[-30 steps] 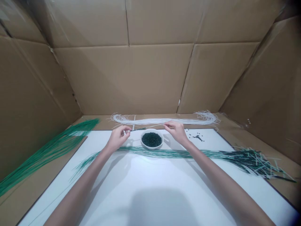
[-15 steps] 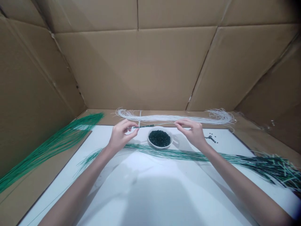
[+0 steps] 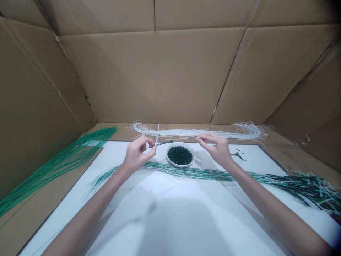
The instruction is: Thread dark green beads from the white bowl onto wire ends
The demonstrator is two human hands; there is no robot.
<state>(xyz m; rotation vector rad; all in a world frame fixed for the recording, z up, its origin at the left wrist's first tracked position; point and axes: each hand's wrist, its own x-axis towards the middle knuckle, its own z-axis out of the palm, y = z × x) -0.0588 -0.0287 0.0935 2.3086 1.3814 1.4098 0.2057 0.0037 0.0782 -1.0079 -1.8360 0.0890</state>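
Observation:
My left hand [image 3: 138, 154] pinches one end of a thin white cord with a short row of dark green beads [image 3: 162, 143] strung on it. My right hand [image 3: 217, 148] pinches the same cord further right, so the cord spans above a small white bowl [image 3: 180, 156] filled with dark green beads. Both hands hover over the far part of a white board [image 3: 170, 213].
A bundle of white cords [image 3: 197, 132] lies behind the bowl. Beaded green strands [image 3: 239, 175] stretch across the board to a tangle at the right. Plain green strands [image 3: 55, 165] lie at the left. A few loose beads [image 3: 238, 155] sit right of my hand. Cardboard walls enclose everything.
The view shifted and both hands sit slightly higher. The row of beads on the cord now lies tilted, nearer my left fingers.

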